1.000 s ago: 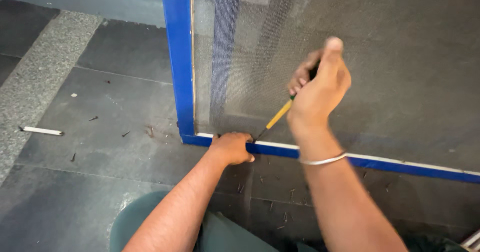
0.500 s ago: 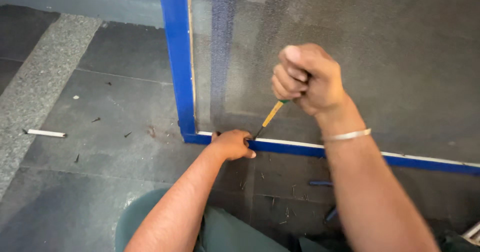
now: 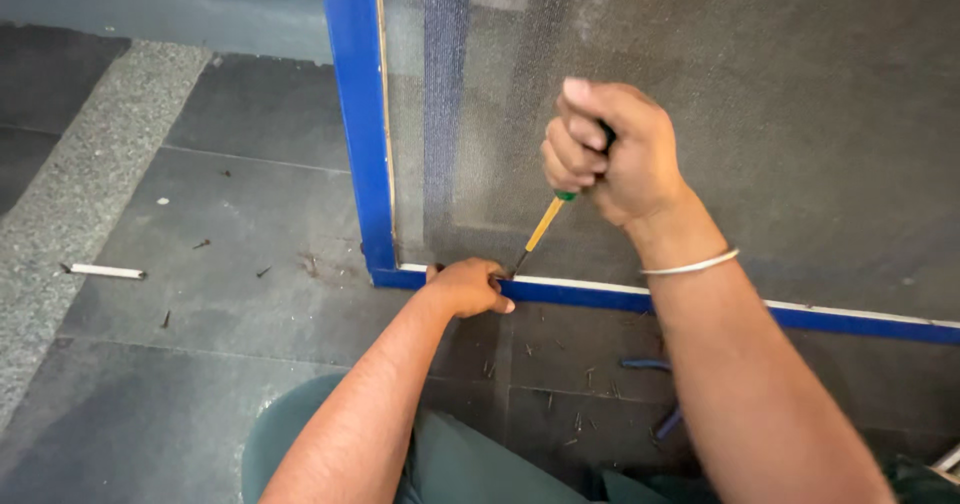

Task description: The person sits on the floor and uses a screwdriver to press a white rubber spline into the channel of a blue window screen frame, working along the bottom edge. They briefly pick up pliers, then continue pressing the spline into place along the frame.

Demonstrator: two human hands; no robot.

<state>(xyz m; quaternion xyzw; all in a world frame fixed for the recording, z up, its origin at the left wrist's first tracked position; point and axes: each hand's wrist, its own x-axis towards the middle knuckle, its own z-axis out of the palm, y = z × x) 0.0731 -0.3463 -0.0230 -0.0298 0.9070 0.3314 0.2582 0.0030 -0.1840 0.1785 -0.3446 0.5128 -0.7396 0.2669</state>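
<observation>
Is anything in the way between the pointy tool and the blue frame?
Nothing visible is. The right hand grips the screwdriver, whose tip meets the blue frame just beside the left hand, which presses on the frame near the corner.

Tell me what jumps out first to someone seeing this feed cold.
The right hand, fisted around a screwdriver at centre, its tip angled down to the blue frame near its lower corner. The left hand presses on that bottom rail beside the tip. Grey mesh fills the frame, and a small white stick lies on the dark floor far left.
</observation>
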